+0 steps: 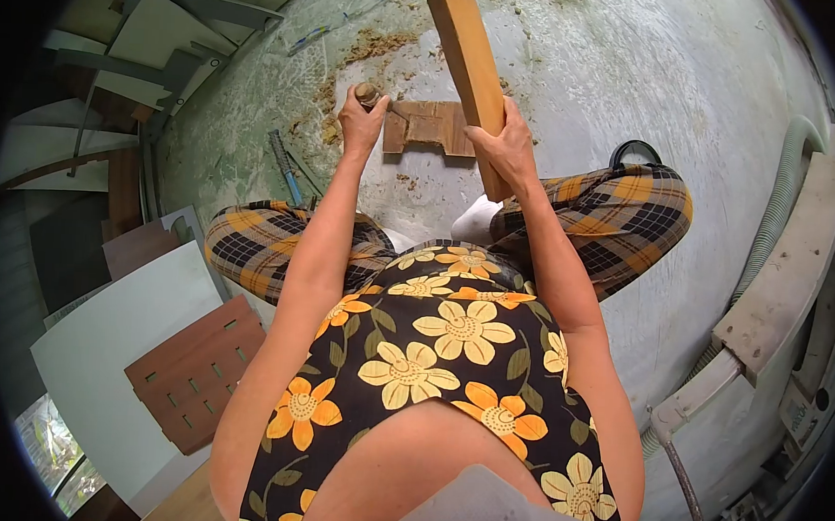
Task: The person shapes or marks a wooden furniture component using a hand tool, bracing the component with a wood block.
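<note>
My left hand [360, 123] is closed around the round wooden handle of a chisel [367, 94], whose blade slants down to the right onto the workpiece. That brown wooden board [433, 126] lies on the floor in front of my feet, with a notch cut in its near edge and a recessed area in its face. My right hand [509, 148] grips a long, thick wooden block [471, 63] near its lower end. The block is raised and tilted, its far end pointing up and away, and it overlaps the board's right end in this view.
Wood shavings [376, 46] litter the floor beyond the board. Slim tools [285, 166] lie left of my left arm. Panels [145, 314] lean at the left, including a slotted brown one [198, 372]. A ribbed hose [775, 216] and a machine's beam [781, 267] stand at the right.
</note>
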The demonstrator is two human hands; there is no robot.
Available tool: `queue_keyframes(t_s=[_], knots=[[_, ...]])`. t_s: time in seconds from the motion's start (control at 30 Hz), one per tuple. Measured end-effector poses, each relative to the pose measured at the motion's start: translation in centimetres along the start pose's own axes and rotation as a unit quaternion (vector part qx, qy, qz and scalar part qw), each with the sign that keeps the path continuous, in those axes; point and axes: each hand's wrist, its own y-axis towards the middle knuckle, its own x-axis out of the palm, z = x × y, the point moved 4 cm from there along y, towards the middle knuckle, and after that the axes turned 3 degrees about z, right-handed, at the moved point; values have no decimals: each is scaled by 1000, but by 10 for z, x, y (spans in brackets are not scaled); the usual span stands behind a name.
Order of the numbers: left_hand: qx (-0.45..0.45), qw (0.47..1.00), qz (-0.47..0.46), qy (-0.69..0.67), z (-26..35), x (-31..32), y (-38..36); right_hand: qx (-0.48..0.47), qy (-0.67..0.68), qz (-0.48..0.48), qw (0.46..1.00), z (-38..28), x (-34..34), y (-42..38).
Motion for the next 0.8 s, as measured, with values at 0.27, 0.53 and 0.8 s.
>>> queue_keyframes(t_s=[0.27, 0.53, 0.8], knots=[[39, 999, -1, 2, 17, 4, -5, -10, 1, 23, 1000, -11, -2, 2], [58, 997, -51, 7, 45, 13, -28, -34, -11, 46, 998, -17, -2, 4], [198, 978, -70, 15, 61, 35, -64, -37, -18, 39, 998, -28, 3, 4]])
